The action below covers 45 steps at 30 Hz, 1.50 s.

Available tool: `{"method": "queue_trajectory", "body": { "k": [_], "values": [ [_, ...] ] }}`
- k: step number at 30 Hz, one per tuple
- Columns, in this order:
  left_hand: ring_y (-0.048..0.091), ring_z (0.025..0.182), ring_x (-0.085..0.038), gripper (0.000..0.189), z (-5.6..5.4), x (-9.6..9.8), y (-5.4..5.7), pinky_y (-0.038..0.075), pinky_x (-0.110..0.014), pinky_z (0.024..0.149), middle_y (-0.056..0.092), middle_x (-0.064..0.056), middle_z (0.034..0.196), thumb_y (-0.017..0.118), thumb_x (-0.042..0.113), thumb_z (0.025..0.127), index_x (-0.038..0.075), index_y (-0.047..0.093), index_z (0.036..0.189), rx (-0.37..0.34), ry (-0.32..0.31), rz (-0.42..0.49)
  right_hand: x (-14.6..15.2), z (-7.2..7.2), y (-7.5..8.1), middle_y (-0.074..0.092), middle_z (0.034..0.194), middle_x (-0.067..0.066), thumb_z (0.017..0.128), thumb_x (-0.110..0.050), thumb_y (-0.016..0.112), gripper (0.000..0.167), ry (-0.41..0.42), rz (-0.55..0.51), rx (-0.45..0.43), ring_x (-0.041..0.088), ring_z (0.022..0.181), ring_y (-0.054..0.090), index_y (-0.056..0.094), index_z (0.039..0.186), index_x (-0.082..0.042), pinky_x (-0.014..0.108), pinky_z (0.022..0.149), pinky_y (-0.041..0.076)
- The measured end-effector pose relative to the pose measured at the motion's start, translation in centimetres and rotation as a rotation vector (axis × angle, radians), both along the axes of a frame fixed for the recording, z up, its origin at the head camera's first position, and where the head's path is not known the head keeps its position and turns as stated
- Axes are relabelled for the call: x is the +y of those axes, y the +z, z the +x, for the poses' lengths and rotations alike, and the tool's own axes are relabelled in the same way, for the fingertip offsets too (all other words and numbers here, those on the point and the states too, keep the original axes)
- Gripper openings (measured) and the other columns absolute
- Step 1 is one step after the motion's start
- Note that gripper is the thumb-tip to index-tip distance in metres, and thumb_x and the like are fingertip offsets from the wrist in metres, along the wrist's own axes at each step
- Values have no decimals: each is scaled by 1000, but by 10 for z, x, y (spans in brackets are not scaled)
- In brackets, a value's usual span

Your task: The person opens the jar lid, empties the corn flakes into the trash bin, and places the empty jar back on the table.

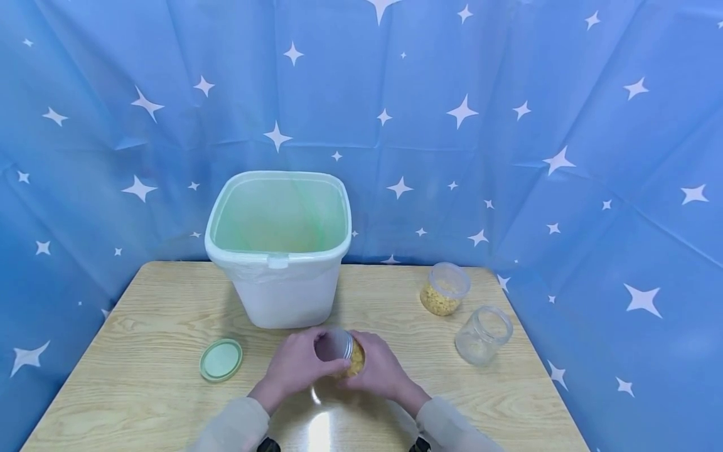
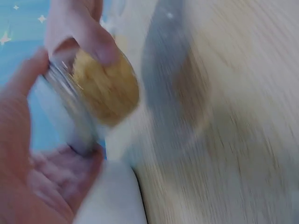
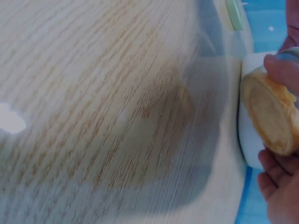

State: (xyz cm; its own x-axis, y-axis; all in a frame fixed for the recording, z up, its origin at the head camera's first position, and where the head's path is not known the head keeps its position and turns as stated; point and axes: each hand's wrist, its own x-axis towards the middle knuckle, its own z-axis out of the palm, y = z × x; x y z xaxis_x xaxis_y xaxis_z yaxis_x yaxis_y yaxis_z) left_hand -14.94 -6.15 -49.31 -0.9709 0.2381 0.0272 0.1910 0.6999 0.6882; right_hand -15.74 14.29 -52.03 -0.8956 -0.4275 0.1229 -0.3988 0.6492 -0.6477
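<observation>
Both hands hold a clear jar with yellow contents (image 1: 357,359) above the table, tipped onto its side. My left hand (image 1: 297,364) grips the ringed rim end, its thumb and fingers on opposite sides in the left wrist view. Around the yellow-filled end, my right hand (image 1: 383,369) curls its thumb and fingers. The right wrist view shows the jar's round base (image 3: 267,114) facing outward. Whether a lid covers the rim end, I cannot tell. A pale green lid (image 1: 221,360) lies on the table left of the hands.
A white bin (image 1: 288,295) with a pale green inside stands behind the hands. At the back right is a clear container of yellow bits (image 1: 443,295); an open clear jar (image 1: 480,339) stands in front of it. A starry blue curtain (image 1: 418,125) hangs behind the wooden table (image 1: 152,314).
</observation>
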Motion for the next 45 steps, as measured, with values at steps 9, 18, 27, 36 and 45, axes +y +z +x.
{"method": "queue_trajectory", "body": {
  "k": [9, 18, 27, 36, 45],
  "values": [
    [61, 111, -23, 90, 5, -5, -2, 52, -43, 88, 63, -6, 127, 77, 64, 70, 12, 48, 138, -54, -113, 28, 5, -1, -3, 64, 121, -5, 59, -41, 91, 87, 19, 33, -59, 14, 108, 59, 55, 135, -19, 35, 95, 50],
    [45, 138, -28, 91, 0, -21, -2, 37, -52, 113, 45, -7, 151, 87, 26, 69, 15, 41, 146, -19, -310, 134, 9, -3, -3, 61, 126, -10, 61, -45, 90, 90, 45, 4, -147, 11, 112, 57, 50, 139, -26, 34, 96, 48],
    [50, 132, -28, 91, -3, -25, -4, 43, -52, 108, 50, -6, 146, 87, 20, 70, 10, 40, 147, -48, -357, 167, 6, -2, 3, 62, 122, -10, 61, -42, 90, 90, 79, -15, -156, 9, 108, 57, 50, 140, -24, 30, 94, 49],
    [55, 123, -20, 91, -4, -22, -7, 49, -44, 102, 55, -1, 139, 84, 47, 70, 16, 44, 145, -35, -267, 115, 6, -1, 2, 62, 120, -8, 61, -42, 91, 90, 67, -22, -139, 10, 106, 57, 51, 139, -22, 29, 92, 49],
    [56, 97, -10, 76, -2, -14, -6, 49, -30, 79, 59, 7, 108, 78, 68, 64, 19, 55, 118, -81, -134, 30, 4, -1, 1, 62, 122, -10, 62, -43, 90, 87, 70, -34, -142, 10, 109, 57, 52, 137, -23, 32, 97, 47]
  ]
}}
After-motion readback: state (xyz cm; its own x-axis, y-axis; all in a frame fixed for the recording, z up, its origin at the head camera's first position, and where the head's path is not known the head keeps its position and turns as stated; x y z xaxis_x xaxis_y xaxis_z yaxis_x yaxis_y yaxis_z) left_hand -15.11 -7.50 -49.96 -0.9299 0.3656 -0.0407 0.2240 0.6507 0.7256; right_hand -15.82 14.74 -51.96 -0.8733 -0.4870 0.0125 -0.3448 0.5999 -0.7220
